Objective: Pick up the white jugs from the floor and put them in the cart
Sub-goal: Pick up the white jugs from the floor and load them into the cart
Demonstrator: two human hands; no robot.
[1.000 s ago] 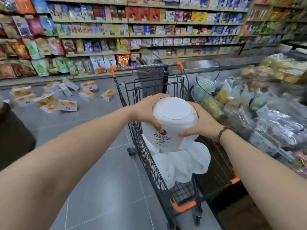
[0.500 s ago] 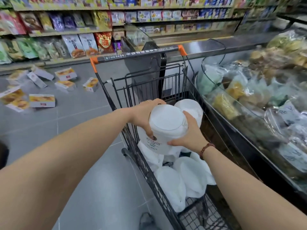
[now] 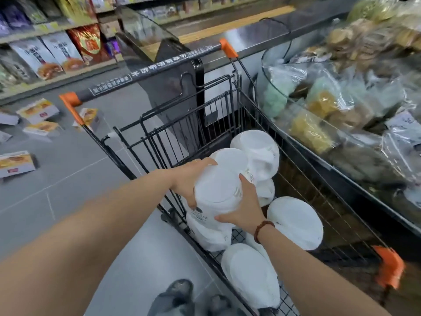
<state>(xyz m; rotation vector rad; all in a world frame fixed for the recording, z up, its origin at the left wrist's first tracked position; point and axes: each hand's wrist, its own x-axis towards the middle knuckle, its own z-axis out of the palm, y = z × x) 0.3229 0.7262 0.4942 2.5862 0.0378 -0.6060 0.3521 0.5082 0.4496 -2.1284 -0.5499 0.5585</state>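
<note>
A white jug (image 3: 216, 190) is held inside the cart (image 3: 303, 179), low against the left wall of the basket and lying on its side. It is gripped from both sides. The left hand (image 3: 186, 179) is wrapped round its far flank, fingers curled over the top edge, while the right hand (image 3: 245, 206) is pressed to the near flank with thumb and fingers spread round the body. A beaded bracelet (image 3: 262, 229) is worn on the right wrist. Whether the jug is touching the one beneath it (image 3: 209, 238) cannot be told.

More white jugs are seen in the basket: one (image 3: 257, 153) just beyond the held jug, one (image 3: 296, 224) to its right, and one (image 3: 248, 274) at the near end.

The cart's handle (image 3: 155, 71), printed with white lettering and capped in orange, is seen crossing the top of the view. A glass-fronted display (image 3: 273, 71) packed with bagged food is set just beside the cart on the right. Flat boxes (image 3: 16, 163) are scattered across the grey floor (image 3: 68, 190) to the left, below shelves (image 3: 57, 55) stocked with packets. Dark shoes (image 3: 173, 297) are visible at the bottom edge.
</note>
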